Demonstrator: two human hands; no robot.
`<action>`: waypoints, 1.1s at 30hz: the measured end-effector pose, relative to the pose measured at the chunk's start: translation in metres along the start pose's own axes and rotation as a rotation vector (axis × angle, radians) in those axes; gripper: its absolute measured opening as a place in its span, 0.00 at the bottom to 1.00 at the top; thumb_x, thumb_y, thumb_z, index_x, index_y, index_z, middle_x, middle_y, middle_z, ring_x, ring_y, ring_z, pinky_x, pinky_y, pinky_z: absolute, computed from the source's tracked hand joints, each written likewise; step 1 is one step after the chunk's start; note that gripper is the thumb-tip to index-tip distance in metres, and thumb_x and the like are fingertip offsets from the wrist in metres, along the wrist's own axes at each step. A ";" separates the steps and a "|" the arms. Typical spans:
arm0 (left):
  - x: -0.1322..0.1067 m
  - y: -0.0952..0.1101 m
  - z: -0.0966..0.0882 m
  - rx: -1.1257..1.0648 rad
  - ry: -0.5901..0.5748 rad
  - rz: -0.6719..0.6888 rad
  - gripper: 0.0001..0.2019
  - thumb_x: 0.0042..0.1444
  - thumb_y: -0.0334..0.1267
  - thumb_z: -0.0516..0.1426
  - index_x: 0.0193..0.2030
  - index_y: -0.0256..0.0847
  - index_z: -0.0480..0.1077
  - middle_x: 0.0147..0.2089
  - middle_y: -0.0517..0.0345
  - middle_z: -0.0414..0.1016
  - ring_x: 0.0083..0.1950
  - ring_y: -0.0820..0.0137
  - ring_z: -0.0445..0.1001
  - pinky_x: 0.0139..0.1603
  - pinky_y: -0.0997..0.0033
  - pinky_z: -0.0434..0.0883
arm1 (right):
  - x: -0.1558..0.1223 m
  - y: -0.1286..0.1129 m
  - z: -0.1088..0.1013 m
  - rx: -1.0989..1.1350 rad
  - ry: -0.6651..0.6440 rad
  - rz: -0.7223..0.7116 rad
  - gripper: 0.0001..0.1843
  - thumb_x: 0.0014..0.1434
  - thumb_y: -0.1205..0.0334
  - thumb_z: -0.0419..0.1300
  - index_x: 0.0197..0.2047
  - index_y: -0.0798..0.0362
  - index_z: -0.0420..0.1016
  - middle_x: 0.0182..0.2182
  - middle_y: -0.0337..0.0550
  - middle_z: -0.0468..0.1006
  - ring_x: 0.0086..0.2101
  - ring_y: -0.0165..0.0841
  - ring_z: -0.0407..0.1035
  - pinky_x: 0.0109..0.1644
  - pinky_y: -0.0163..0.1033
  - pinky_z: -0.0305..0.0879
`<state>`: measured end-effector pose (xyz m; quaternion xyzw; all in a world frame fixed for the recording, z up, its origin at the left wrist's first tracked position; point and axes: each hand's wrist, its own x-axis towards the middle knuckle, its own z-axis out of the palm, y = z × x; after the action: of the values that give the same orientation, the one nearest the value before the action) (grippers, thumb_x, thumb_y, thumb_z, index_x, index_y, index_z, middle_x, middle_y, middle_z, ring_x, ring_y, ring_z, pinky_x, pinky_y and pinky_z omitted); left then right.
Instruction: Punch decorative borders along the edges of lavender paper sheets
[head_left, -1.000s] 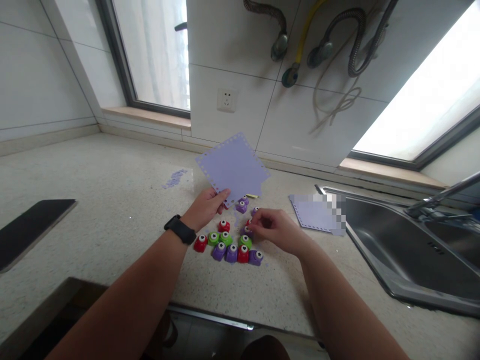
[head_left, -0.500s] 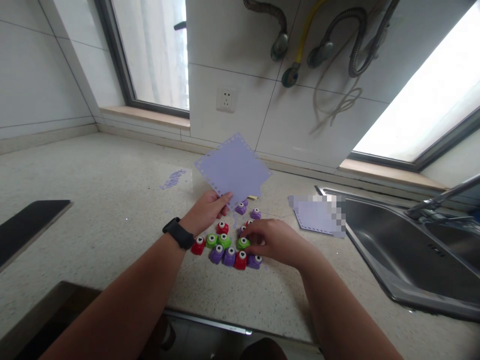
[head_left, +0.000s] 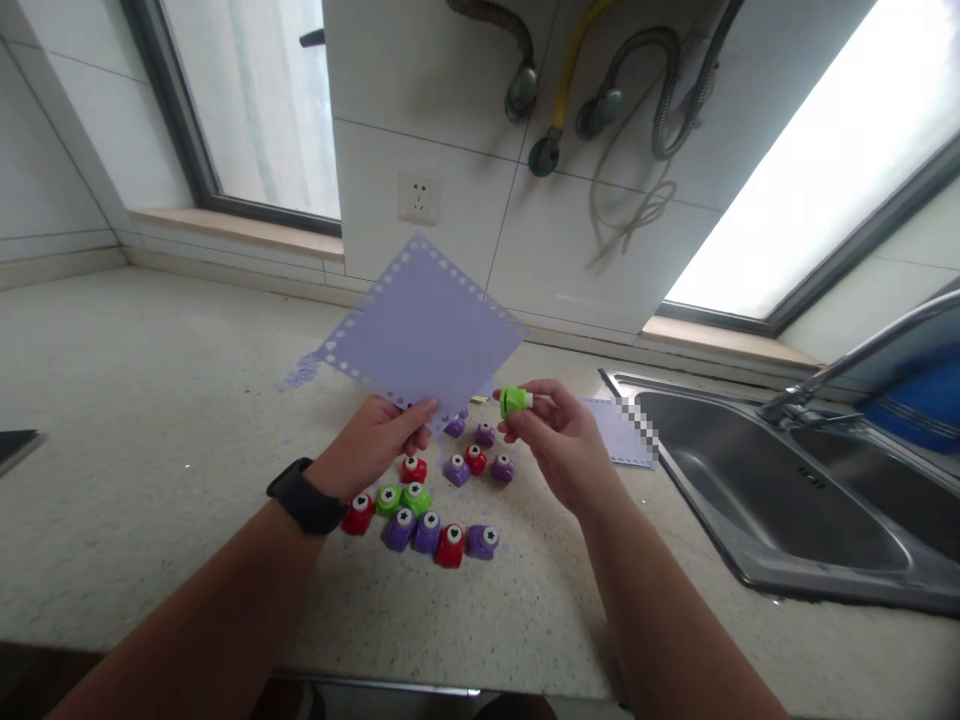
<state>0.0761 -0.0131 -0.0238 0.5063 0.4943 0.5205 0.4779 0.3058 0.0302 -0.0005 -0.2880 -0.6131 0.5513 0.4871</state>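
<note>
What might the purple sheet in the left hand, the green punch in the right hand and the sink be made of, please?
The purple sheet looks like matte paper or thin card, being flat with holes along its edges. The green punch is probably smooth plastic, given its bright colour and rounded body. The sink appears satin metal, likely stainless steel, from its grey sheen.

White tiled wall [head_left: 420, 90] — bright windows [head_left: 247, 100] either side; speckled counter [head_left: 165, 340] — steel sink [head_left: 757, 480] at right.
</note>
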 end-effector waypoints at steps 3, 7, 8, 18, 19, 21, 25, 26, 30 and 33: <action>-0.001 -0.001 0.001 0.057 0.004 -0.013 0.26 0.57 0.58 0.60 0.19 0.38 0.72 0.18 0.60 0.69 0.22 0.74 0.64 0.26 0.72 0.62 | 0.000 -0.008 0.003 0.134 0.102 -0.041 0.19 0.52 0.62 0.71 0.43 0.46 0.67 0.43 0.42 0.82 0.31 0.30 0.76 0.37 0.40 0.73; -0.002 -0.006 0.000 0.122 -0.020 -0.045 0.27 0.57 0.61 0.58 0.20 0.39 0.73 0.18 0.60 0.69 0.20 0.73 0.65 0.26 0.71 0.63 | -0.003 -0.017 0.004 0.184 0.136 -0.133 0.21 0.50 0.64 0.71 0.43 0.44 0.66 0.44 0.41 0.79 0.31 0.30 0.75 0.36 0.40 0.73; -0.002 -0.007 0.000 0.128 -0.018 -0.042 0.27 0.57 0.61 0.58 0.20 0.40 0.73 0.18 0.60 0.69 0.20 0.72 0.66 0.26 0.71 0.64 | -0.004 -0.018 0.003 0.188 0.137 -0.159 0.21 0.50 0.63 0.71 0.43 0.44 0.66 0.43 0.40 0.78 0.32 0.30 0.75 0.36 0.40 0.74; -0.005 0.000 0.004 0.229 0.107 0.018 0.26 0.52 0.62 0.60 0.17 0.42 0.72 0.18 0.58 0.70 0.22 0.71 0.65 0.26 0.70 0.65 | -0.014 -0.022 0.003 0.172 0.073 -0.403 0.21 0.52 0.62 0.73 0.45 0.41 0.67 0.44 0.37 0.73 0.37 0.33 0.76 0.42 0.44 0.78; -0.005 -0.001 0.005 0.228 0.110 0.019 0.26 0.52 0.62 0.60 0.17 0.42 0.72 0.18 0.58 0.70 0.22 0.71 0.65 0.26 0.70 0.65 | -0.016 -0.023 0.005 0.157 0.069 -0.422 0.22 0.52 0.64 0.73 0.45 0.41 0.68 0.44 0.38 0.73 0.37 0.33 0.76 0.43 0.44 0.78; -0.005 -0.003 0.004 0.227 0.111 0.023 0.26 0.53 0.61 0.60 0.18 0.42 0.72 0.19 0.58 0.70 0.22 0.71 0.65 0.27 0.69 0.66 | -0.019 -0.025 0.008 0.110 0.061 -0.464 0.23 0.51 0.69 0.72 0.46 0.42 0.70 0.44 0.39 0.72 0.38 0.34 0.75 0.44 0.44 0.77; -0.004 -0.008 0.002 0.215 0.107 0.037 0.24 0.56 0.58 0.60 0.19 0.42 0.72 0.20 0.59 0.71 0.23 0.71 0.65 0.27 0.70 0.65 | -0.023 -0.027 0.012 0.006 0.044 -0.548 0.23 0.51 0.72 0.71 0.46 0.42 0.73 0.43 0.41 0.71 0.40 0.36 0.73 0.44 0.46 0.76; -0.004 -0.009 0.002 0.209 0.105 0.040 0.24 0.57 0.58 0.59 0.20 0.41 0.72 0.21 0.59 0.72 0.23 0.71 0.65 0.27 0.70 0.65 | -0.024 -0.026 0.012 -0.008 0.036 -0.557 0.23 0.50 0.72 0.71 0.46 0.42 0.73 0.43 0.41 0.71 0.41 0.36 0.73 0.44 0.46 0.76; -0.003 -0.013 -0.001 0.198 0.076 0.030 0.23 0.59 0.56 0.59 0.21 0.41 0.73 0.22 0.58 0.74 0.24 0.71 0.67 0.28 0.70 0.65 | -0.024 -0.020 0.014 -0.027 -0.022 -0.569 0.24 0.51 0.73 0.71 0.47 0.42 0.72 0.44 0.42 0.70 0.42 0.37 0.72 0.45 0.47 0.75; -0.003 -0.014 -0.002 0.201 0.062 0.030 0.23 0.60 0.56 0.58 0.22 0.40 0.73 0.22 0.58 0.73 0.25 0.71 0.68 0.29 0.70 0.65 | -0.025 -0.017 0.017 -0.014 -0.052 -0.574 0.25 0.51 0.74 0.71 0.47 0.42 0.72 0.44 0.42 0.69 0.42 0.37 0.71 0.45 0.48 0.75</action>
<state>0.0743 -0.0157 -0.0381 0.5428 0.5507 0.4910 0.4014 0.3019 -0.0022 0.0099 -0.0916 -0.6856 0.3938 0.6054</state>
